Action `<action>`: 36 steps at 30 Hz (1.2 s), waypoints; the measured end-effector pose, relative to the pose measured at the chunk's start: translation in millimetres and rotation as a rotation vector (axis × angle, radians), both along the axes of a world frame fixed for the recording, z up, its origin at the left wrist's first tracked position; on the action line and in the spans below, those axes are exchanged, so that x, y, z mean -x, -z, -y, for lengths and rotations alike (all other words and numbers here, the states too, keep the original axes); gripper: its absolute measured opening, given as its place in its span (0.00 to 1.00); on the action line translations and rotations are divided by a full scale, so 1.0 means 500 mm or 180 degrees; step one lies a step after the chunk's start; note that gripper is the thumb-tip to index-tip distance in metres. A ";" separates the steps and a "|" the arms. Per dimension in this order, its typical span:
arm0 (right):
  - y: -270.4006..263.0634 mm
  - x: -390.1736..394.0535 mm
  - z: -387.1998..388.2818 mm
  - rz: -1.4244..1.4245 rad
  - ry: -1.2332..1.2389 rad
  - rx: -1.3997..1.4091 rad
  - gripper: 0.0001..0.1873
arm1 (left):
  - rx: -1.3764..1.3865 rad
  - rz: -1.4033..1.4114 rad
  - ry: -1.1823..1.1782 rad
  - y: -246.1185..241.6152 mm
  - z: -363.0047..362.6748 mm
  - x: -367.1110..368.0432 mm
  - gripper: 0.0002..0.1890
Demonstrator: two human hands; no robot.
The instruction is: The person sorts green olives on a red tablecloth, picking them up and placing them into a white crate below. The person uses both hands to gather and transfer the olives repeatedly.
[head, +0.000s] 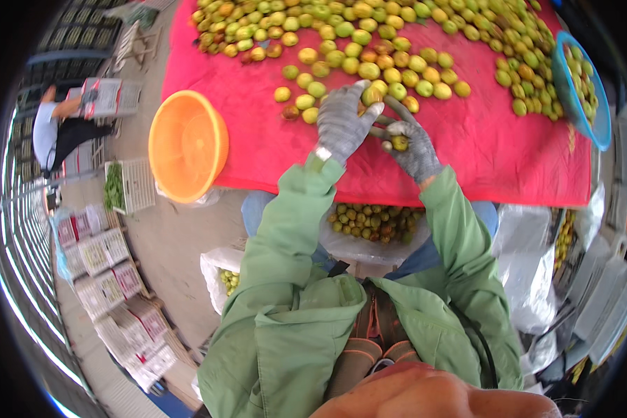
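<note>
My left hand (347,121), in a grey knit glove, holds a yellow-green jujube-like fruit (371,96) between thumb and fingers. Close at its right, my right hand (414,146), gloved too, has a smaller green-brown fruit (399,142) held against the palm by curled fingers, while other fingers reach towards the left hand's fruit. Both hands are above a table with a red cloth (507,151). Loose fruits (368,70) in green, yellow and reddish brown lie just beyond the hands, and a larger heap (480,23) spreads along the far side.
An orange plastic basket (188,146) stands at the table's left edge, a blue basket (595,104) with fruit at the right. Below the near edge is a lined container of fruit (373,222). Stacked crates (104,251) and a person (57,123) handling boxes are at left.
</note>
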State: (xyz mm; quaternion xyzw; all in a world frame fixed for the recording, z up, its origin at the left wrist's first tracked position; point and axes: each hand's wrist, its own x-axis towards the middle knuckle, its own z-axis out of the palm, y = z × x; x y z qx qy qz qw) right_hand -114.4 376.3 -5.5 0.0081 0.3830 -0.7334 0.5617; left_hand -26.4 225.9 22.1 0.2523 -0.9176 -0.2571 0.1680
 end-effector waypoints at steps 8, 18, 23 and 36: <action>-0.100 -0.009 -0.177 0.1198 0.0412 0.1049 0.12 | 0.0414 -0.0858 0.0345 -0.071 -0.020 -0.186 0.19; -0.013 0.237 -0.919 0.0334 0.3475 0.0564 0.21 | 0.0254 -0.0741 -0.0243 0.030 0.015 -0.275 0.18; -0.015 0.229 -0.653 -0.1079 0.2347 -0.0395 0.23 | 0.0327 -0.0257 -0.0993 0.025 0.070 -0.228 0.28; -0.013 0.058 -0.021 -0.1840 0.1050 -0.0959 0.10 | 0.0937 0.1542 0.0044 0.040 0.178 0.085 0.36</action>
